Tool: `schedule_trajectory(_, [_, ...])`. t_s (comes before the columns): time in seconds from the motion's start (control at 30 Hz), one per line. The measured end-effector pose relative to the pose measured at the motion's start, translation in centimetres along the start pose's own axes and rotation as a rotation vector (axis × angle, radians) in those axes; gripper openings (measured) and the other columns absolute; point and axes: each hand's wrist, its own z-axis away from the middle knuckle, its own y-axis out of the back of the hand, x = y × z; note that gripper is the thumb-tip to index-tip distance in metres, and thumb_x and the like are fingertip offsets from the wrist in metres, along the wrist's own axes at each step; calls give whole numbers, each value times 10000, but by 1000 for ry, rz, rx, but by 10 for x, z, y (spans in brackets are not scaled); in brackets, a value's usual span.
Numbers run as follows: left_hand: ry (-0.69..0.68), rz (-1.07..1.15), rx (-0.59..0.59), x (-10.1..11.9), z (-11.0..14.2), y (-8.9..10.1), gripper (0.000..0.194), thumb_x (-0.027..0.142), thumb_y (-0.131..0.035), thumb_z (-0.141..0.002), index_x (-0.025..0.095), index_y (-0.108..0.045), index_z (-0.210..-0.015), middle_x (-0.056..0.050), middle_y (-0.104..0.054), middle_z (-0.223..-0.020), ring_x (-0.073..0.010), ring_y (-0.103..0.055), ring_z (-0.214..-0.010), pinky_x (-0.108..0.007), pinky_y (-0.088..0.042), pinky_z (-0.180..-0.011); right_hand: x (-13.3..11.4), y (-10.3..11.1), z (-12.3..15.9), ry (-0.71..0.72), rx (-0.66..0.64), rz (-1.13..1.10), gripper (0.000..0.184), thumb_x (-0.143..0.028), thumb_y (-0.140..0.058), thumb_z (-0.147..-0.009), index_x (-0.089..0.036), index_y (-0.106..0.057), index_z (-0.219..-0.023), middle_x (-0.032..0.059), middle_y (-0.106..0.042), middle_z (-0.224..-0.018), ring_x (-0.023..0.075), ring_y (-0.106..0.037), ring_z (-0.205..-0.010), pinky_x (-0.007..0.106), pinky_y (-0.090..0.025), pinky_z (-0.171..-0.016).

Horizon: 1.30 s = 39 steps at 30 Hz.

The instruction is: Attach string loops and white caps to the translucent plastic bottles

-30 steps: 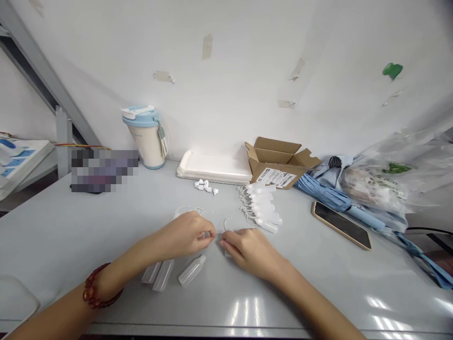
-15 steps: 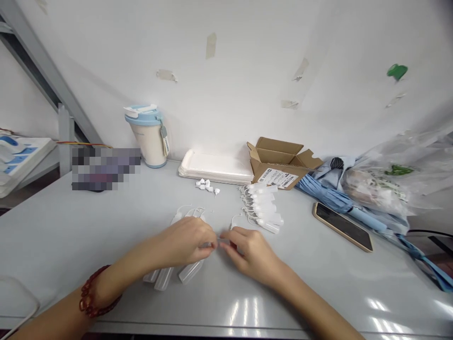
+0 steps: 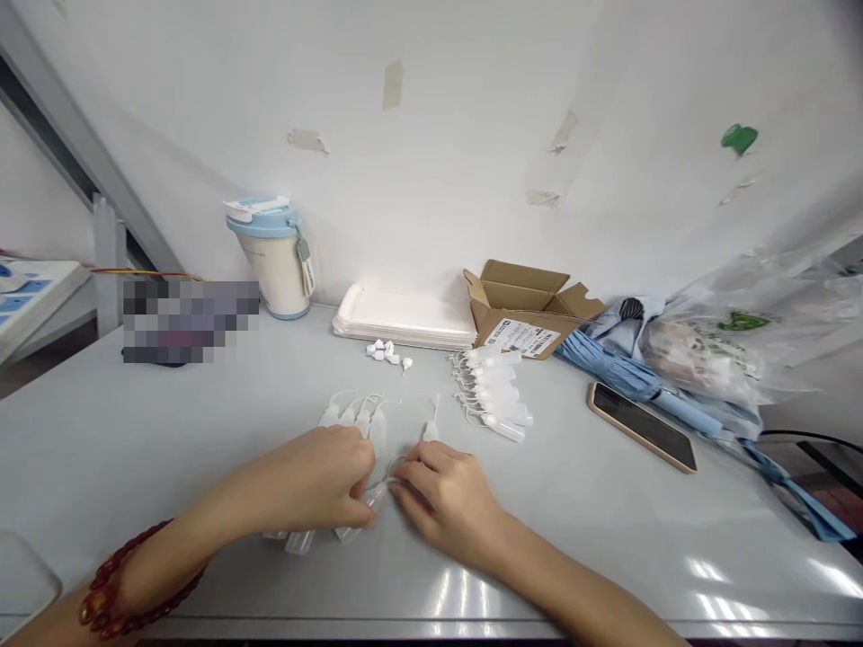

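A small translucent squeeze bottle (image 3: 373, 500) with a thin curved tube lies between my hands. Its body is pinched in my left hand (image 3: 324, 476), the fingers partly hiding it. At its tube end, the closed fingertips of my right hand (image 3: 449, 494) grip the thin tube. Beyond the right knuckles shows the white nozzle (image 3: 431, 431) of another bottle, whose body is hidden. Several like bottles (image 3: 300, 542) lie side by side under my left hand, tubes pointing away. To the right, a row of several more bottles (image 3: 502, 394) lies with tubes to the left.
Several small white caps (image 3: 384, 350) lie before a stack of white trays (image 3: 404, 316). Behind stand a tumbler (image 3: 273, 265) and an open cardboard box (image 3: 526, 310). On the right are a phone (image 3: 640, 427), a blue umbrella (image 3: 613, 368) and a plastic bag (image 3: 728, 337).
My left hand has shifted left and slightly down. The right hand has also moved a little left and down, and a bottle nozzle now shows beyond it. The view has shifted slightly.
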Motion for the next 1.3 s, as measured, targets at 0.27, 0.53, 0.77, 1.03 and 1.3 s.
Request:
schedule_trajectory(0.27, [70,-133,-97,10,0,-8,195,250,-473,-649,196,-365,-496,-10,-472,-514,-151,-409,-458,-276,-209,-428,-3,-2,1,3,-27,-36,227,-175,-424,-880,-149,-648,-855,46,-625,-748,139,-560,-615,245,-383,-526])
schedule_trajectory(0.53, [75,-71,-9,5,-1,-15,196,253,-452,-673,194,-360,-511,-13,-485,-543,-163,-445,-519,-276,-233,-460,-6,3,0,-156,-4,-374,174,-141,-479,-830,-143,-641,-896,45,-654,-770,124,-575,-605,220,-440,-563])
schedule_trajectory(0.77, [172,62,-22,11,-5,-10,248,266,-432,-708,190,-356,-484,29,-348,-455,-123,-342,-453,-277,-189,-445,-4,2,1,-113,81,-375,269,-123,-429,-862,-134,-653,-1011,73,-676,-810,154,-612,-677,257,-492,-626])
schedule_trajectory(1.03, [235,153,9,14,-16,-11,317,266,-441,-690,181,-236,-463,51,-199,-453,-102,-229,-451,-275,-169,-446,-1,0,4,-19,177,-313,330,-94,-406,-856,-136,-606,-1115,103,-683,-918,175,-645,-734,282,-536,-630])
schedule_trajectory(1.3, [311,226,163,15,-26,-13,338,366,-436,-768,183,-404,-486,32,-449,-460,-121,-410,-477,-257,-249,-474,6,4,-1,-91,271,-295,296,-121,-429,-864,-168,-551,-1130,78,-683,-966,151,-633,-681,281,-520,-620])
